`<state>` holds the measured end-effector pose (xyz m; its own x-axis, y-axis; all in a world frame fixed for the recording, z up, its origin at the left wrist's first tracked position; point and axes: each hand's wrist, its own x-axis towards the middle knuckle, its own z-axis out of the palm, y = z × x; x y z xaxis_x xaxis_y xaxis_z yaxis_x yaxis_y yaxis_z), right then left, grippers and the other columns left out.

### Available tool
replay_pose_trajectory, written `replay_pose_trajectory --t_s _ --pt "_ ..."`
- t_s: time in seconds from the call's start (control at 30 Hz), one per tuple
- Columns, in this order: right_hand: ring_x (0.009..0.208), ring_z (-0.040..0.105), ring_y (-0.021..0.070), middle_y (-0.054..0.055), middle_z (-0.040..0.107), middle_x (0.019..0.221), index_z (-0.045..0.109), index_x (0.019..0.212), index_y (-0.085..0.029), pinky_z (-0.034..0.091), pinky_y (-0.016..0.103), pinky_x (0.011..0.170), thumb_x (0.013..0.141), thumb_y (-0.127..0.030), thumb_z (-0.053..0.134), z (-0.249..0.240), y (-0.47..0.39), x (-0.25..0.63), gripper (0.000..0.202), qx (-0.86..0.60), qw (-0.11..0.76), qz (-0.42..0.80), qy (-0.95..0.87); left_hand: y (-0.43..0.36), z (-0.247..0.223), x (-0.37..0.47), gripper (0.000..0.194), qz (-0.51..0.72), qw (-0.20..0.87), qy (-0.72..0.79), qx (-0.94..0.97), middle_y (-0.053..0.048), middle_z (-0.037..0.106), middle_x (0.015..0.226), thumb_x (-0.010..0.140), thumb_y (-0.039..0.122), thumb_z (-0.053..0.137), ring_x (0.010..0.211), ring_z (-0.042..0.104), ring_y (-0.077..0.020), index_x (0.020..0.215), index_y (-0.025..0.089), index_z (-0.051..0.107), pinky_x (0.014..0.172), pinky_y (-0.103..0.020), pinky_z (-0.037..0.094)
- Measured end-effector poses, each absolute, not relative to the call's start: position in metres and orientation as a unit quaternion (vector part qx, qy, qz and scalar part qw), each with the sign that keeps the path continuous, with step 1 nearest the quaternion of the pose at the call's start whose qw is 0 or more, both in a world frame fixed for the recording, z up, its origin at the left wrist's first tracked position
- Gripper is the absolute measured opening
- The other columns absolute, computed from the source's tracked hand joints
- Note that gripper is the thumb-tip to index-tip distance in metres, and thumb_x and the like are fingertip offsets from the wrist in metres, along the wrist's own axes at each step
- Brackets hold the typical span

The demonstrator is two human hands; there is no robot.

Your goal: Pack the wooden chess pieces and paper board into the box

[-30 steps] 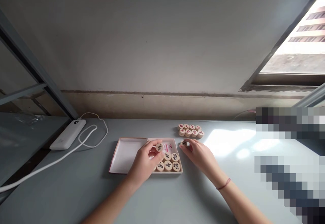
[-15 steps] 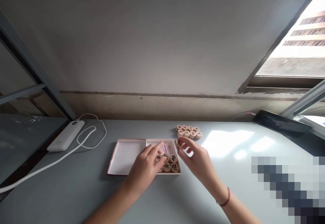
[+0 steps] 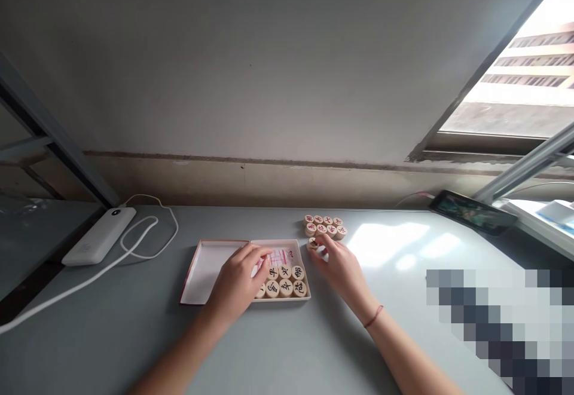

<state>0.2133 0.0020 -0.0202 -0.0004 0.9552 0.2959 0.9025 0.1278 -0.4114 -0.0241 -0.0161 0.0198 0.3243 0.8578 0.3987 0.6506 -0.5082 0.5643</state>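
Drawn back toward nine o'clock since half a second ago, your left hand (image 3: 242,272) uncovers more of the open box, while your right hand (image 3: 338,263), at three o'clock of it, has edged nearer the red-lettered stacks. You work over a smooth grey desk (image 3: 278,347). Your left thumb and fingers stand a little apart, nothing visible between them; your right thumb and fingertips pinch one loose black-lettered piece (image 3: 313,243) just outside the box.

Seven black-lettered pieces (image 3: 286,288) show in the tray (image 3: 278,300), four in the near row and three behind; your left hand may hide others. One pale lid (image 3: 206,269) lies open at nine o'clock. Toward two o'clock sit the red-lettered stacks (image 3: 325,225), eight tops in two rows of four, the pieces beneath too small to count.

Farther out, you have one white power bank (image 3: 98,236) between nine and ten o'clock and one phone (image 3: 473,211), screen lit, between two and three. Behind rises a grey wall (image 3: 242,72), with one window (image 3: 515,78) at two o'clock.
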Motion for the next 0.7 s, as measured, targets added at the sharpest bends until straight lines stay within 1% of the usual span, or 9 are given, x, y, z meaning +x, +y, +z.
replay_pose_trajectory --t_s 0.13,0.37,0.47,0.53,0.57,0.63,0.7 --pt "0.073 0.061 0.0208 0.007 0.066 0.084 0.058 0.099 -0.021 0.042 0.028 0.059 0.087 -0.034 0.047 -0.025 0.007 0.218 0.02 -0.672 0.254 0.053 -0.694 -0.017 0.019 -0.024 0.019 0.34 0.158 0.463 0.803 -0.002 0.065 0.092 0.092 0.017 0.044 0.085 0.063 -0.0158 0.097 0.022 0.062 0.074 -0.026 0.049" --pt "0.073 0.061 0.0213 0.007 0.067 0.081 0.058 0.101 -0.02 0.042 0.028 0.06 0.088 -0.03 0.045 -0.028 0.01 0.221 0.021 -0.663 0.253 0.034 -0.704 -0.013 0.015 -0.025 0.019 0.314 0.152 0.473 0.809 -0.002 0.066 0.092 0.091 0.015 0.046 0.083 0.062 -0.0161 0.096 0.021 0.063 0.075 -0.028 0.046" --pt "0.081 0.061 0.0237 0.01 0.067 0.093 0.058 0.105 -0.019 0.044 0.03 0.064 0.09 -0.032 0.043 -0.019 0.006 0.217 0.026 -0.647 0.274 0.001 -0.712 -0.013 0.012 -0.026 0.02 0.259 0.111 0.487 0.827 -0.002 0.067 0.094 0.091 0.015 0.047 0.085 0.061 -0.0189 0.097 0.021 0.065 0.076 -0.033 0.043" --pt "0.082 0.06 0.0225 0.011 0.066 0.099 0.059 0.106 -0.018 0.044 0.03 0.066 0.092 -0.033 0.041 -0.01 0.0 0.21 0.027 -0.624 0.304 0.005 -0.72 -0.015 0.011 -0.025 0.022 0.207 0.072 0.501 0.837 -0.003 0.067 0.094 0.092 0.016 0.046 0.087 0.06 -0.0214 0.095 0.021 0.066 0.076 -0.036 0.041" --pt "0.078 0.06 0.0205 0.01 0.066 0.097 0.059 0.106 -0.019 0.044 0.029 0.065 0.093 -0.034 0.04 -0.006 -0.004 0.206 0.028 -0.611 0.315 0.028 -0.725 -0.016 0.011 -0.024 0.023 0.182 0.054 0.509 0.84 -0.004 0.067 0.094 0.092 0.016 0.045 0.088 0.059 -0.0226 0.093 0.021 0.067 0.075 -0.037 0.039" --pt "0.063 0.056 0.0157 0.006 0.066 0.082 0.06 0.101 -0.02 0.04 0.025 0.058 0.096 -0.036 0.037 0.0 -0.011 0.196 0.028 -0.594 0.311 0.106 -0.734 -0.019 0.013 -0.022 0.024 0.141 0.029 0.521 0.841 -0.005 0.067 0.093 0.092 0.018 0.045 0.089 0.057 -0.0244 0.088 0.021 0.068 0.074 -0.039 0.037" --pt "0.052 0.048 0.0131 0.001 0.059 0.064 0.06 0.085 -0.021 0.034 0.024 0.051 0.096 -0.04 0.036 0.002 -0.016 0.187 0.032 -0.587 0.275 0.174 -0.741 -0.021 0.015 -0.019 0.026 0.118 0.024 0.527 0.841 -0.005 0.067 0.093 0.093 0.02 0.044 0.09 0.055 -0.0253 0.082 0.02 0.067 0.074 -0.039 0.036"
